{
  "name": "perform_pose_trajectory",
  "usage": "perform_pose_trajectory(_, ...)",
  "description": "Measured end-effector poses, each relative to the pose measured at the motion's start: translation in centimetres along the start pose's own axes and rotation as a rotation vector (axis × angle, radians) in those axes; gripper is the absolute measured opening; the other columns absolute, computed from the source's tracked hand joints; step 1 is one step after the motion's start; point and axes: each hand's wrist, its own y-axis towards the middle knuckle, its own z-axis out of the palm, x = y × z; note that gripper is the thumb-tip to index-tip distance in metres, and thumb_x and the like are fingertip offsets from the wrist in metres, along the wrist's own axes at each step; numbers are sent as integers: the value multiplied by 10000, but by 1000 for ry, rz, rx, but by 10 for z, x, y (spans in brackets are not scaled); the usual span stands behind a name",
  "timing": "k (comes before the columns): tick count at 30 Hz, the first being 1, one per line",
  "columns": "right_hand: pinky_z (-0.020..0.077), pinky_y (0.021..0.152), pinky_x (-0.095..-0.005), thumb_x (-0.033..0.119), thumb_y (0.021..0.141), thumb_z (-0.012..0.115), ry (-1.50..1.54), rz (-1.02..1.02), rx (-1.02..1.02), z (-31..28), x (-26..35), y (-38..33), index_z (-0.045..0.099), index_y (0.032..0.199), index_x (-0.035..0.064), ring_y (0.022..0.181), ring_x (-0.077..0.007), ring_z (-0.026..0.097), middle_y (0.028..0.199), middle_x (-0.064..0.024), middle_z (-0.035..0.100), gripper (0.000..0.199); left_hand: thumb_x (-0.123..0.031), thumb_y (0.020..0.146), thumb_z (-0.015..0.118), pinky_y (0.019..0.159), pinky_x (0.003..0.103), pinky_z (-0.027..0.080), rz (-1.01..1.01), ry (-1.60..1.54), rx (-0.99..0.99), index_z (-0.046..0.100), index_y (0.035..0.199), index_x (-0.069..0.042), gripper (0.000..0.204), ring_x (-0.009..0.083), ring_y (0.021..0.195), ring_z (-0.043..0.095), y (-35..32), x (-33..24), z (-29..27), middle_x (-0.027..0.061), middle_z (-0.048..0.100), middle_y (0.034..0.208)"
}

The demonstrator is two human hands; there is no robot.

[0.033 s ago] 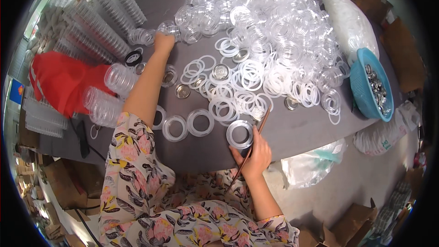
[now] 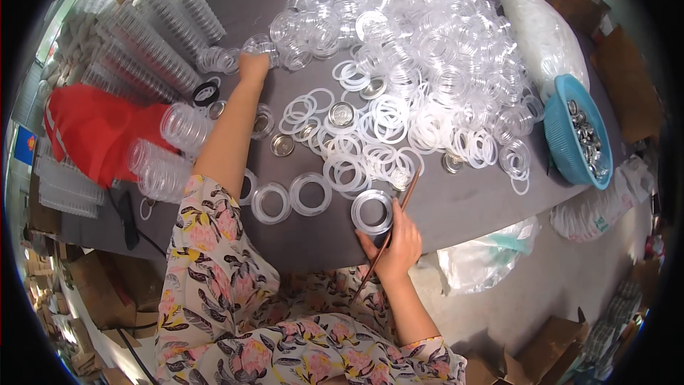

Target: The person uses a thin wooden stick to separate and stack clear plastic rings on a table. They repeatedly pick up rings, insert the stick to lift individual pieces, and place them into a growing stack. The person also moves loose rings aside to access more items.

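Observation:
My left hand (image 2: 254,67) reaches far across the table, its fingers curled onto a clear plastic ring (image 2: 260,45) at the edge of a small row; the fingertips are hidden. Close to the front edge, my right hand (image 2: 399,248) has a thin brown stick (image 2: 370,271) in its grip, slanting up past the fingers. Its thumb and fingers also hold a round clear plastic ring piece (image 2: 357,208) at the rim. Left of that piece, two similar rings lie flat, one of them a clear ring (image 2: 296,195). Flat white rings (image 2: 389,122) and silvery metal discs (image 2: 283,145) are scattered beyond.
A big heap of clear plastic rings (image 2: 442,43) covers the far table. On the right are a blue basket (image 2: 558,135) of metal pieces and a full translucent bag (image 2: 541,36). Stacked clear pieces (image 2: 153,39) and red cloth (image 2: 107,132) stand left.

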Motion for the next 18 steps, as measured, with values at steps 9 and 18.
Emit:
perform_pose_trajectory(9, 469, 739, -346, 302, 596, 811, -7, -21, -32, -1, -4, 1, 508, 1213, -12, 864, -303, 617, 1020, -168, 624, 756, -184, 615, 779, 761, 313, 475, 66, -212, 15, 483, 1106, 113, 645, 231, 899, 600, -5, 11, 20, 202, 601, 1026)
perform_pose_trajectory(18, 367, 866, -400, 249, 662, 757, -31, 109, 25, -2, -3, 3, 419, 1288, 15, 1038, -301, 525, 1193, -156, 537, 748, -132, 679, 753, 842, 317, 424, 662, -72, 194, 505, 1149, -11, 546, 186, 957, 528, -196, -66, -20, 84, 575, 1022)
